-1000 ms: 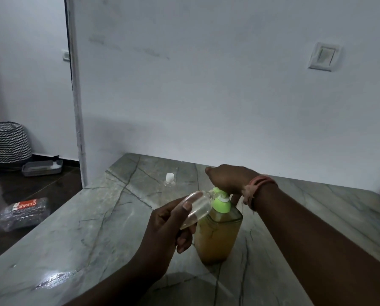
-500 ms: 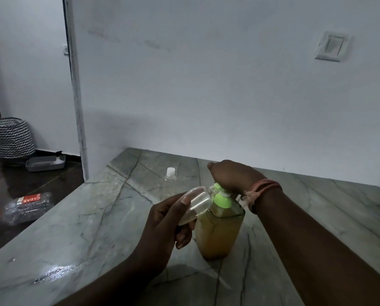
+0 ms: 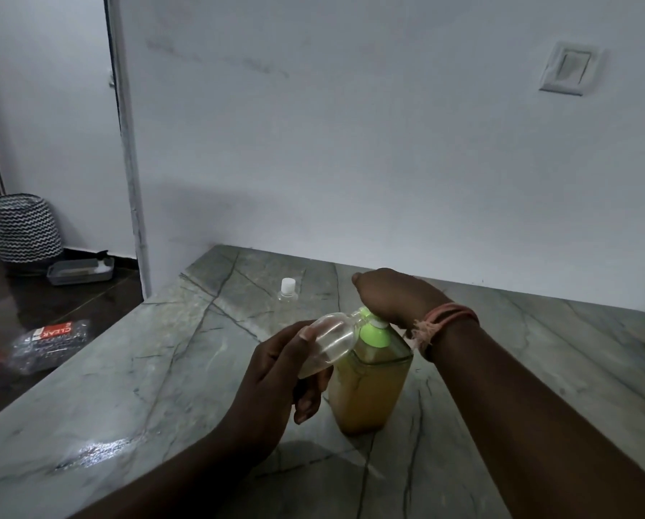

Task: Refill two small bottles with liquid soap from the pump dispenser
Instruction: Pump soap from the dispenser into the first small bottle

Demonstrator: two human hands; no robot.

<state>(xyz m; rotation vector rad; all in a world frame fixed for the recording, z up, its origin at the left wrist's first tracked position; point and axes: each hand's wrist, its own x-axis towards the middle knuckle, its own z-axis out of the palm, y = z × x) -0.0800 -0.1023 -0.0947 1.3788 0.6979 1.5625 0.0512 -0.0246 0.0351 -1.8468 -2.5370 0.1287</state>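
Pretty dim room, plain white wall (image 3: 350,144) with a light switch (image 3: 568,71) up right, grey veined marble worktop (image 3: 126,368), and dark glossy floor (image 3: 32,312) on the left (zigzag basket (image 3: 26,228) sitting there).

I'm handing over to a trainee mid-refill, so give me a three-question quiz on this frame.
1. True or false: the left hand holds the small clear plastic bottle tilted at the green pump nozzle.
2. What does the right hand rest on?
A. wall switch
B. pump head of the amber soap dispenser
C. marble counter
3. Where does the white-capped clear bottle stand?

Key: 1 true; 2 B; 3 on the counter, behind the dispenser.
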